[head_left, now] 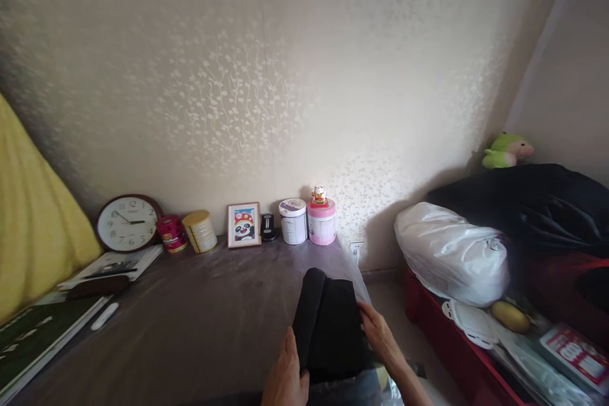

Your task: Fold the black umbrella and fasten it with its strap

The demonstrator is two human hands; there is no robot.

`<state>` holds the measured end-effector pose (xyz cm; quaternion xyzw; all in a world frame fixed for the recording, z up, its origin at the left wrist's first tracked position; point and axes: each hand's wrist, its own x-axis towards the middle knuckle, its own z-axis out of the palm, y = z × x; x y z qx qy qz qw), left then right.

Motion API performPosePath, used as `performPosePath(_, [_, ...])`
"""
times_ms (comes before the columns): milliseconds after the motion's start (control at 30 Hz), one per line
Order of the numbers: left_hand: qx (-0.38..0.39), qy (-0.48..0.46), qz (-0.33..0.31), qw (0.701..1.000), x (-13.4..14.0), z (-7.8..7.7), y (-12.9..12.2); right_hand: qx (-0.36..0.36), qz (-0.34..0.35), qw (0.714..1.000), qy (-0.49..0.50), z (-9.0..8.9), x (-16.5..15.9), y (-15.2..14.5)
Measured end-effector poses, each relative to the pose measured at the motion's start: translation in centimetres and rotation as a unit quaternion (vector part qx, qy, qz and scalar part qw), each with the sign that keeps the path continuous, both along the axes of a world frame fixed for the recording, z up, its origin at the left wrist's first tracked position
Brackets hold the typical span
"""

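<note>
A folded black cloth item (333,323) is held between my two hands over the front right part of the table; its exact kind is not clear. A thick rolled fold runs along its left side. My left hand (288,368) grips the lower left edge, thumb toward the front. On the right edge, my right hand (380,333) has its fingers closed, partly hidden behind the cloth. Below it, some clear plastic (371,387) shows at the bottom of the view.
A grey-covered table (204,323) stands against the wall. Along its back are a clock (128,223), several cans, a framed panda picture (244,226) and a figurine (318,196). Books (42,336) lie left. A red container (457,342) with a white bag (450,254) stands right.
</note>
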<state>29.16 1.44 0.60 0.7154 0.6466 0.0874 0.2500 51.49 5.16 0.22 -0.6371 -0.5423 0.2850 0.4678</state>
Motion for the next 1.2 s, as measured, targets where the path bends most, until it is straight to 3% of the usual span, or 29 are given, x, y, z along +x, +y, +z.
performPosePath(100, [0.005, 0.012, 0.003, 1.000, 0.2, 0.4, -0.2, 0.026, -0.049, 0.997, -0.056, 1.2, -0.1, 0.2])
performPosePath(367, [-0.006, 0.006, 0.019, 1.000, 0.6, 1.2, -0.4, -0.021, -0.036, 0.995, -0.092, 2.6, -1.6, 0.9])
performPosePath(700, [-0.033, 0.015, 0.018, 0.999, 0.9, 2.1, -0.4, 0.026, 0.081, 0.993, 0.077, 4.9, -6.1, 4.4])
performPosePath(833, [-0.037, 0.021, 0.012, 0.999, 0.9, 2.3, -0.4, 0.017, 0.093, 0.992, 0.086, 3.8, -8.4, 6.1])
performPosePath(1000, [-0.003, 0.016, -0.004, 1.000, 0.7, 2.2, -0.2, -0.039, 0.076, 0.996, -0.001, 1.9, -9.7, 7.4])
performPosePath(1100, [0.035, 0.043, -0.005, 0.998, 0.1, 1.6, -0.2, -0.089, 0.050, 0.992, -0.072, 1.7, -10.1, 7.6])
performPosePath(1200, [0.040, 0.068, -0.023, 0.997, -1.1, 0.4, -0.4, -0.112, 0.066, 0.982, -0.135, 2.2, -10.4, 7.5])
